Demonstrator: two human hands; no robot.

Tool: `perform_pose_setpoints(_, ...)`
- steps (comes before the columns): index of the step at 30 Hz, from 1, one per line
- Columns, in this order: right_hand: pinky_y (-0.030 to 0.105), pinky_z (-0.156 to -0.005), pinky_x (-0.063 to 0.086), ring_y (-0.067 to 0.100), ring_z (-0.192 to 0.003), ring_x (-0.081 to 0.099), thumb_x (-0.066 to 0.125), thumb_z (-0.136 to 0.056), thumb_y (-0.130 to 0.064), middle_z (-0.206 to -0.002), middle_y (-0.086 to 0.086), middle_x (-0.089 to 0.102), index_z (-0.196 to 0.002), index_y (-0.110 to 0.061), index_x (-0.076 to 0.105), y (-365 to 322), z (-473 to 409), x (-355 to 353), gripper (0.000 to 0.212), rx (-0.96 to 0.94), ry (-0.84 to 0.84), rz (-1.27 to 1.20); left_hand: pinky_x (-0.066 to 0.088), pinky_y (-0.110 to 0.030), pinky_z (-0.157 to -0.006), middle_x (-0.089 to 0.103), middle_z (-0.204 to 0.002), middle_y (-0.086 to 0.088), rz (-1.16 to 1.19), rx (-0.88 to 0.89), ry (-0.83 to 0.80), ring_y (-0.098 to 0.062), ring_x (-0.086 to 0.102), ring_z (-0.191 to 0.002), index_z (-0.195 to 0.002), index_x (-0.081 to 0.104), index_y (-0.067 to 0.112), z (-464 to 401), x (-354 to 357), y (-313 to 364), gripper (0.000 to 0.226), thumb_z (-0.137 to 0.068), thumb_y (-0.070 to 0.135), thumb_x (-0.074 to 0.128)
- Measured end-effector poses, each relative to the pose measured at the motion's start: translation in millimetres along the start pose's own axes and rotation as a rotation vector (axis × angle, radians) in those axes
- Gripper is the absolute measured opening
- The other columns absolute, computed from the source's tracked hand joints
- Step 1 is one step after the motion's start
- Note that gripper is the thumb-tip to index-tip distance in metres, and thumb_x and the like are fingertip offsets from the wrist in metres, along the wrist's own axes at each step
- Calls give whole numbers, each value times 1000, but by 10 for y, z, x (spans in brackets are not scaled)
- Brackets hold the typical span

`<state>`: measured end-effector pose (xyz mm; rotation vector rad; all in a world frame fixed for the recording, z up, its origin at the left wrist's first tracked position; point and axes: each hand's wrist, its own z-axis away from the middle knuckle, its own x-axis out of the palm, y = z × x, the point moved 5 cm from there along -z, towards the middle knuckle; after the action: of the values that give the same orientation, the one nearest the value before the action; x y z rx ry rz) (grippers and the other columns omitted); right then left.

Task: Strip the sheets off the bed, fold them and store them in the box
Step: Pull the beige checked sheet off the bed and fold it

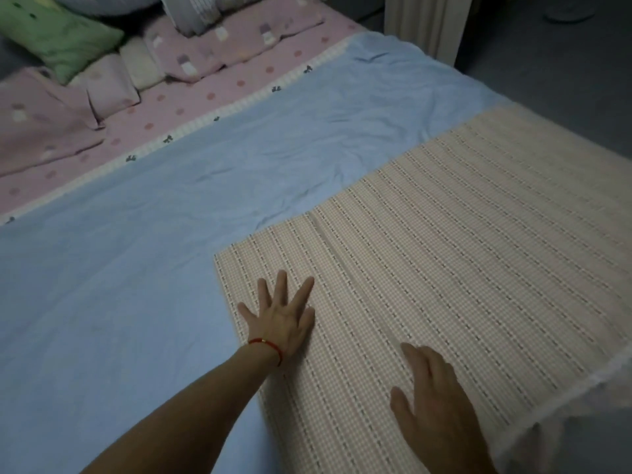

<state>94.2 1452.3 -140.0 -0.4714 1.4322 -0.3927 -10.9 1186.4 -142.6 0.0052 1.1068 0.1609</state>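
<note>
Folded checked sheet (444,251) lying flat on the bed, over the near right part of a blue sheet (171,234), under both hands. Left hand (280,319) pressed flat near the sheet's left edge, close to its near-left corner, fingers straight and spread. Right hand (434,405) flat on the same sheet, nearer the camera and to the right, fingers straight and loosely apart. Pale pink-beige cloth, fine check with dark dashed stripes running lengthwise, 1 crease down the left third, right edge hanging off the bed side. Red cord bracelet (266,345) on the left wrist. Beyond the blue sheet, a pink dotted sheet (191,97), with a green pillow (61,39) at the far left.
</note>
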Motion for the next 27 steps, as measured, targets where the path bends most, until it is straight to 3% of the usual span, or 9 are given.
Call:
perform_pose_setpoints(1, 47, -90, 54, 29, -124, 58, 55, -80, -44, -144, 10, 54, -143, -20, 52, -167, -103, 48, 68, -60, 23, 8, -2, -80, -109, -24, -166, 5, 7, -16, -6, -38, -24, -150, -148, -11, 63, -161, -80, -45, 58, -98, 70, 17)
perform_pose_setpoints(3, 56, -115, 33, 29, -151, 30, 52, -87, -48, -164, 8, 31, -155, -26, 41, -388, -338, 230, 72, -208, -27, 81, -3, -83, -106, -25, -165, 7, 33, -74, -50, -39, -25, -149, -146, -11, 66, -443, -214, -137, 61, -94, 76, 19)
perform_pose_setpoints(6, 57, -123, 15, 26, -157, 5, 40, -98, -55, -171, -1, 8, -161, -31, 22, -380, -714, 546, 69, -246, -83, 198, -6, -86, -101, -33, -162, 11, 51, -156, -144, -41, -32, -146, -140, -18, 71, -832, -299, -301, 70, -83, 89, 17)
perform_pose_setpoints(9, 59, -122, 18, 28, -157, 12, 46, -95, -52, -170, 0, 14, -159, -28, 30, -274, -842, 774, 71, -208, -105, 227, -10, -87, -97, -44, -154, 12, 32, -180, -194, -43, -38, -142, -133, -30, 70, -1052, -223, -374, 78, -73, 97, 11)
perform_pose_setpoints(13, 62, -118, 25, 32, -153, 23, 52, -89, -48, -166, 6, 27, -154, -22, 41, -219, -886, 871, 71, -230, -8, 284, -16, -87, -91, -54, -147, 8, 26, -168, -142, -46, -43, -138, -130, -38, 67, -1146, -70, -393, 81, -68, 100, 2)
perform_pose_setpoints(27, 67, -118, 19, 37, -155, 15, 46, -93, -42, -167, 11, 23, -156, -17, 36, -222, -944, 918, 69, -235, -57, 257, -16, -86, -95, -47, -154, 5, 31, -131, 1, -46, -39, -140, -140, -31, 62, -1148, 25, -403, 77, -80, 93, 5)
